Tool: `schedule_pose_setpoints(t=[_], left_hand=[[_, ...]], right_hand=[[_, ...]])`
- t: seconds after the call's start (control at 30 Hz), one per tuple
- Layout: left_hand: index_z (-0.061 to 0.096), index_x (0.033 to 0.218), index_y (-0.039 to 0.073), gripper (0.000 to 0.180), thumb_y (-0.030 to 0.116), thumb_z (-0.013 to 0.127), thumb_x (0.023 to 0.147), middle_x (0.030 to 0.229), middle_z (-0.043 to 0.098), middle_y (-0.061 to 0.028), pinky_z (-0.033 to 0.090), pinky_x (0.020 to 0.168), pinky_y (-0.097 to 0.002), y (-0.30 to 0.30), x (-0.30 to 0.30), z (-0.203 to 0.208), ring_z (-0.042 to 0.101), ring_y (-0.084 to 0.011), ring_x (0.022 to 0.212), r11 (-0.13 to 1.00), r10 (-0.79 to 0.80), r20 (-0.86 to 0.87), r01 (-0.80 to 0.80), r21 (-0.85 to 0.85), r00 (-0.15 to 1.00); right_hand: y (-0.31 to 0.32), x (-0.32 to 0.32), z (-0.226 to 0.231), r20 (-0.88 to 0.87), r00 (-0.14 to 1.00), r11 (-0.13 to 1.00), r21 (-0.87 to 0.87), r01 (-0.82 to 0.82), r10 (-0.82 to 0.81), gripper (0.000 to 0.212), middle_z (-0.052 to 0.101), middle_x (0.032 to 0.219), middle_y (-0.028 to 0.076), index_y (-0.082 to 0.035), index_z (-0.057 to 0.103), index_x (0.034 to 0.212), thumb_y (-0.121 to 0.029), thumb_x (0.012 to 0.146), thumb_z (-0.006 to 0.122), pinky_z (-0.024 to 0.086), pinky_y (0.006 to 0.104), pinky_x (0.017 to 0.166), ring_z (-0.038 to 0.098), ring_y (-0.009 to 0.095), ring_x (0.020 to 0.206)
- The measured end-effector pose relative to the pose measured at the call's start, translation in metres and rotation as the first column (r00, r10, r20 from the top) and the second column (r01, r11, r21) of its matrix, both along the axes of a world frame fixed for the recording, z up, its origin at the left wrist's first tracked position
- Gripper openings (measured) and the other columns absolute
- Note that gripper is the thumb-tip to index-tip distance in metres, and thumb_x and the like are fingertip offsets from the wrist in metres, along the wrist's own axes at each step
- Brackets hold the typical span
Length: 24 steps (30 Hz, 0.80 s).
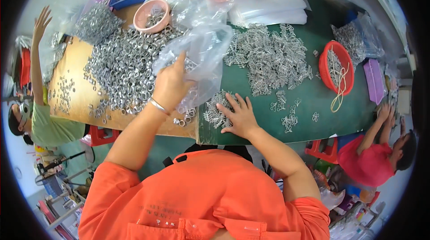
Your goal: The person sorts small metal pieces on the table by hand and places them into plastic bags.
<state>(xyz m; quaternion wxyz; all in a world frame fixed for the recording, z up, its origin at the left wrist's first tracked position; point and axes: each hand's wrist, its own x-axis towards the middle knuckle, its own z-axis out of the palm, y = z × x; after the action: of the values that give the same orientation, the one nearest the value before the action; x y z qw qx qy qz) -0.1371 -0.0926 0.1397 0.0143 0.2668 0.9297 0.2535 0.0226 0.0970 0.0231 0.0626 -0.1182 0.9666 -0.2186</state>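
Right hand [241, 116] lay palm down with its fingers fanned wide over a small heap of grey metal pieces [214, 114], closed on none that I could see; left hand [172, 85], farther up and to its left, stretched its index finger over a clear plastic bag [210, 56], but from my remote seat I could not tell whether its hidden fingers pinched the film. The heap sat beneath and just left of the right fingers, near the edge of the green table [273, 125], so a hard backward drag could have spilled pieces over it. The bag looked limp, so it might have folded shut, and the bangle [159, 107] behind the left hand could have caught its film. Loose rings [127, 76] lay just left of that hand, where a careless sweep might have mixed them in. Beyond the right hand, a broad spread of branching pieces [268, 60] risked mingling with the heap if those fingers strayed outward.
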Motion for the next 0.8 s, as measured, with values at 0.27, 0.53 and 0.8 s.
schedule_pose_setpoints(t=[0.27,0.53,0.8], left_hand=[[0.063,0.064,0.006,0.013,-0.006,0.058,0.062,0.085,0.06,-0.0054,0.033,0.095,-0.0491,0.004,-0.067,0.078,0.055,-0.0253,0.096,0.873,-0.48,-0.244,0.432,-0.225,0.843],[0.064,0.06,0.011,0.008,0.009,0.059,0.066,0.11,0.059,-0.0018,0.028,0.1,-0.0571,0.01,-0.084,0.033,0.045,-0.0251,0.118,0.589,-0.762,-0.123,0.602,-0.539,0.636],[0.054,0.057,0.006,0.007,0.009,0.06,0.059,0.106,0.058,-0.0104,0.043,0.084,-0.0398,0.009,-0.077,0.017,0.052,-0.0284,0.104,0.607,-0.793,-0.301,0.732,-0.309,0.53]], right_hand=[[0.018,0.004,-0.034,-0.298,0.945,0.989,-0.091,0.114,-0.136,0.069,0.044,0.131,0.004,-0.029,0.049,0.123,-0.014,0.059,0.071,0.038,0.0423,0.08,0.047,0.029,0.105],[0.024,-0.016,-0.011,0.059,0.878,0.612,-0.695,0.378,-0.475,0.052,0.059,0.113,0.009,-0.011,0.058,0.114,-0.006,0.064,0.072,0.044,0.0351,0.088,0.057,0.024,0.098],[0.016,-0.089,0.078,0.55,0.835,-0.388,-0.769,0.509,0.005,0.056,0.059,0.107,0.013,-0.002,0.044,0.125,-0.002,0.074,0.066,0.053,0.0329,0.07,0.062,0.023,0.091]])
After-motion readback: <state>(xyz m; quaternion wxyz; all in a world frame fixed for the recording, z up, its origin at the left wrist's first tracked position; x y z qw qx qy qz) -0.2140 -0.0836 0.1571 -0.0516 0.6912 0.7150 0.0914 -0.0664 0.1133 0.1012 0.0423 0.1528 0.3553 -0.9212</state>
